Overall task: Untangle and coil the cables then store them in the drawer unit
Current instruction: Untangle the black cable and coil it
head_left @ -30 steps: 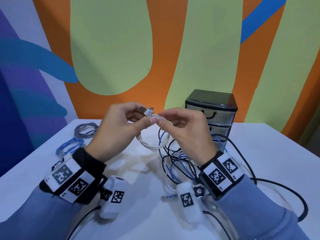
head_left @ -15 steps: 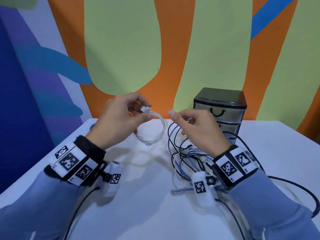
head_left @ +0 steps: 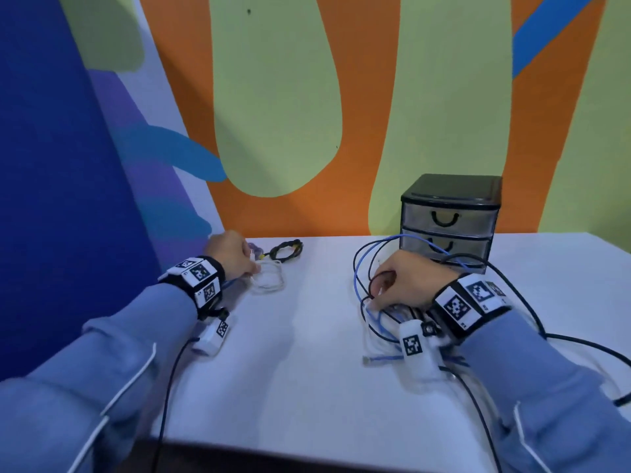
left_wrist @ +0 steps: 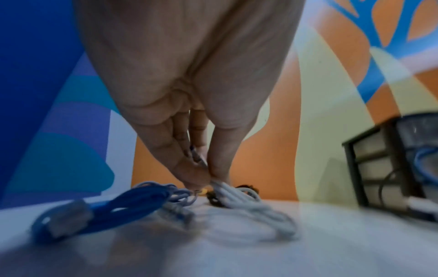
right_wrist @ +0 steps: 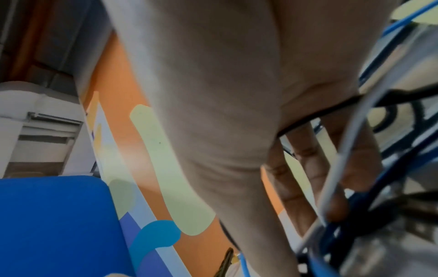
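Note:
A coiled white cable lies on the white table at the back left. My left hand pinches its near side between thumb and fingers; in the left wrist view the white coil touches the tabletop. A tangle of blue, black and white cables lies in front of the black drawer unit, whose drawers are closed. My right hand reaches down into the tangle. Its fingers are fairly straight and touch a white strand and blue strands.
A blue coil and a grey coil lie left of the white one. A black coil lies just behind it. Loops of the tangle rise against the drawer unit, and a black cable trails right.
My left hand carried the white coil from mid-air down to the back left of the table. My right hand let go of it and dropped into the tangle.

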A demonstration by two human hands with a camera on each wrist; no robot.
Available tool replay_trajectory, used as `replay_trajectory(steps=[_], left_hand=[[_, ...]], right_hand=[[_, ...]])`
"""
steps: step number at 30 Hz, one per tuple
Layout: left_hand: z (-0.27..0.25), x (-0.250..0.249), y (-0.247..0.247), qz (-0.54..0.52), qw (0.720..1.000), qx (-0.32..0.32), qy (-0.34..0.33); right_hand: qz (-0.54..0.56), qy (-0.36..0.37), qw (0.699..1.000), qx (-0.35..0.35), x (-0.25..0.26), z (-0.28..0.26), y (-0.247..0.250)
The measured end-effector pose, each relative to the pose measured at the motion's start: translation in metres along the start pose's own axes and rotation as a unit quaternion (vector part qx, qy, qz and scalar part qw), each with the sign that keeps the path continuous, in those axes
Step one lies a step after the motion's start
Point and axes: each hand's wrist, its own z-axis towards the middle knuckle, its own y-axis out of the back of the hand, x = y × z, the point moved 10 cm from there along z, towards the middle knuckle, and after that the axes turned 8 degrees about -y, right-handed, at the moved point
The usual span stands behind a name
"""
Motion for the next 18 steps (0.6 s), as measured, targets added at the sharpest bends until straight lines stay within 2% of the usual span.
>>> replay_trajectory(steps=[3,5,7,10,13,14,16,18], left_hand=[[0.0,-0.009,-0.002,0.117,0.992,0.043,-0.005],[-0.001,-0.024,0.009,0.155,0.987,0.026,-0.029],[-0.004,-0.046,0.023,0.15,0.986,-0.015,-0.065],[-0.012,-0.089,0.022,0.005,0.992,-0.019,-0.126],[-0.025,-0.13,-0.003,-0.203,0.97,0.06,-0.118],[-0.028,-0.141,-0.015,-0.24,0.959,0.095,-0.112],[-0.03,-0.161,-0.032,-0.276,0.941,0.13,-0.146],[-0.026,-0.178,-0.028,-0.306,0.924,0.101,-0.205]], right_hand=[[0.043,0.009,0.999,-0.002,-0.007,0.004,0.0],[0.073,0.027,0.997,-0.01,-0.007,0.006,0.003],[0.122,0.057,0.99,-0.034,-0.001,0.008,0.009],[0.194,0.108,0.972,-0.079,0.012,0.006,0.019],[0.241,0.158,0.954,-0.083,0.028,-0.004,0.022],[0.257,0.166,0.948,-0.083,0.031,-0.006,0.022],[0.282,0.169,0.941,-0.082,0.032,-0.009,0.024],[0.321,0.165,0.928,-0.088,0.029,-0.012,0.029]])
